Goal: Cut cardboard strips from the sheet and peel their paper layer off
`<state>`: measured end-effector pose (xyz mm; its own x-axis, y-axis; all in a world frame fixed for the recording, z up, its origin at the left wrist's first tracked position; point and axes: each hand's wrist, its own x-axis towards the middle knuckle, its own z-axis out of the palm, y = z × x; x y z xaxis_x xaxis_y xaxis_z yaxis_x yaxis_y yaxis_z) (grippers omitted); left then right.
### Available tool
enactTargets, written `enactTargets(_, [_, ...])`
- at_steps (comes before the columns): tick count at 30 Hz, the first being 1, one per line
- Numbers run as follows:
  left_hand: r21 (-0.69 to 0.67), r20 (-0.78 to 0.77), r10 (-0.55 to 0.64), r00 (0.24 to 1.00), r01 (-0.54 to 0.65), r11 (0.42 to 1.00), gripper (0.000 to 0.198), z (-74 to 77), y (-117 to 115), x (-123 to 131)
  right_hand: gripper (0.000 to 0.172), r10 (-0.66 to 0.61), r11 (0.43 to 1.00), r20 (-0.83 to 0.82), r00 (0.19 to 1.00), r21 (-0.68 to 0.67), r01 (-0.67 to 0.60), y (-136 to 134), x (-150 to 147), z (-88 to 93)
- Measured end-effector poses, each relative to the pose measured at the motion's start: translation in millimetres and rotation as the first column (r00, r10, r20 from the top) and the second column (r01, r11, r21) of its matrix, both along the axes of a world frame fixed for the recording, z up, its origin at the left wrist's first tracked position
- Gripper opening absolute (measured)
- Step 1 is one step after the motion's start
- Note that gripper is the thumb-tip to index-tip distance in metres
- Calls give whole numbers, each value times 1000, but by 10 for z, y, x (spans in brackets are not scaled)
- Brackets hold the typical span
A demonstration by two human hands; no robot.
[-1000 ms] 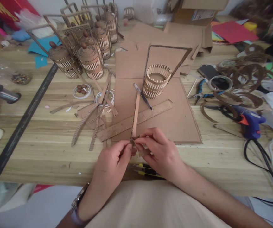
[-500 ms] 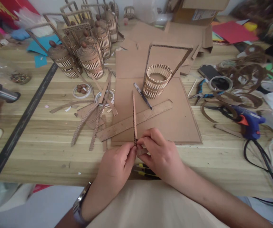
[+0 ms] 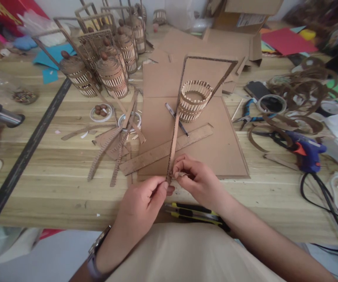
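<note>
A long narrow cardboard strip [image 3: 174, 143] stands up from my left hand [image 3: 147, 199], whose thumb and fingers pinch its lower end. My right hand [image 3: 198, 178] is beside the strip, its fingers closed on a small torn piece of brown paper [image 3: 182, 174]. Beyond the strip's top, a small round basket [image 3: 194, 105] with a tall square handle stands on a cardboard sheet [image 3: 224, 152]. A pen [image 3: 183, 127] and a wide flat cardboard strip [image 3: 157, 152] lie on the same sheet.
Lidded baskets [image 3: 111, 78] stand at the back left. Loose strips [image 3: 107, 150] and tape rings [image 3: 101, 112] lie left of the sheet. Pliers [image 3: 247, 113], a glue gun [image 3: 308, 150] and its cable are on the right. Yellow-black cutters [image 3: 195, 213] lie by my body.
The upright strip has tilted to the right at its top. My right hand has moved slightly right, away from my left fingers, with the small piece. More of the cutters shows.
</note>
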<state>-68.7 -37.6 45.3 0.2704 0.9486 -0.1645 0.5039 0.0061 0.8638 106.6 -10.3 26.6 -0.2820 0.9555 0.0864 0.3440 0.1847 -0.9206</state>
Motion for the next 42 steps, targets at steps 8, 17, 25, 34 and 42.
enactTargets(8, [87, -121, 25, 992, -14, 996, 25, -38, 5, 0, 13, -112, 957, 183, 977, 284, 56, -150, -11, -72])
enactTargets(17, [64, -77, -12, 997, 17, 998, 25, -5, 39, 17, 10, -165, 911, 276, 947, 411, 39, -169, -74, -101])
enactTargets(25, [-52, -58, -52, 997, 49, 997, 26, 7, 148, 34, 12, -127, 920, 285, 950, 391, 6, -161, -107, -133])
enactTargets(34, [-36, -175, -94, 980, 89, 995, 24, 10, 156, 25, 10, -11, 1000, 106, 994, 30, 7, -67, -80, -67])
enactTargets(42, [-94, -110, -41, 993, 30, 995, 23, -32, 159, -24, 16, 52, 949, -62, 997, -308, -68, 44, -14, 18])
